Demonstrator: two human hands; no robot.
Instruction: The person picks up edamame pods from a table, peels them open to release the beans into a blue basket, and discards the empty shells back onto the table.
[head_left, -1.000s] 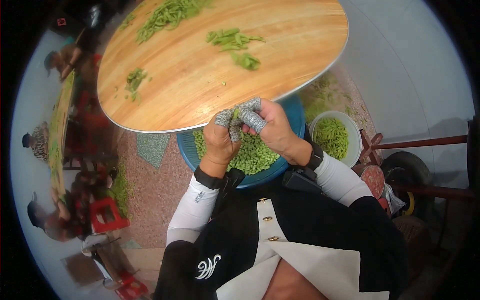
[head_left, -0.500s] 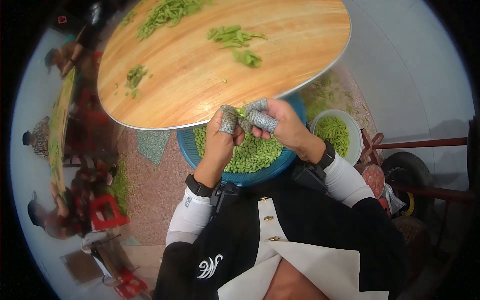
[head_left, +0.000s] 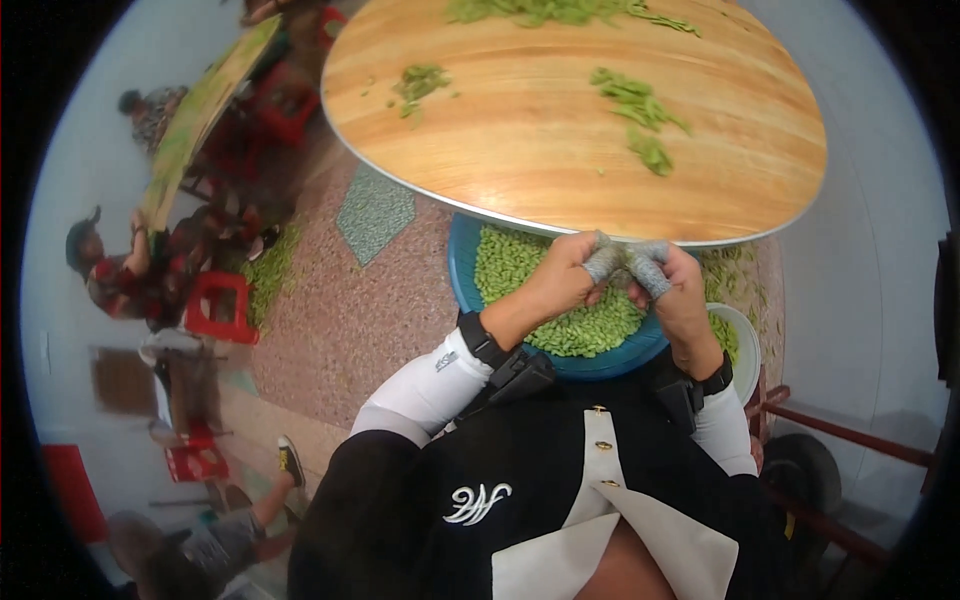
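Over the round blue plastic basin (head_left: pixel 462 272) of shelled green beans (head_left: pixel 520 275): two hands pinched together at the fingertips.

Left hand (head_left: pixel 562 285) and right hand (head_left: pixel 682 295), grey wraps on the fingertips (head_left: pixel 603 262), meet just under the edge of the round wooden surface (head_left: pixel 560 130), pinching something too small to make out. Loose green pods (head_left: pixel 632 98) lie scattered on the surface; white bowl (head_left: pixel 747 345) at right. Judged best worked low over the basin, so whatever drops lands inside.

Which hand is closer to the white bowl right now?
Right. The right hand is just left of the white bowl, above its rim. The left hand is farther left, over the blue basin.
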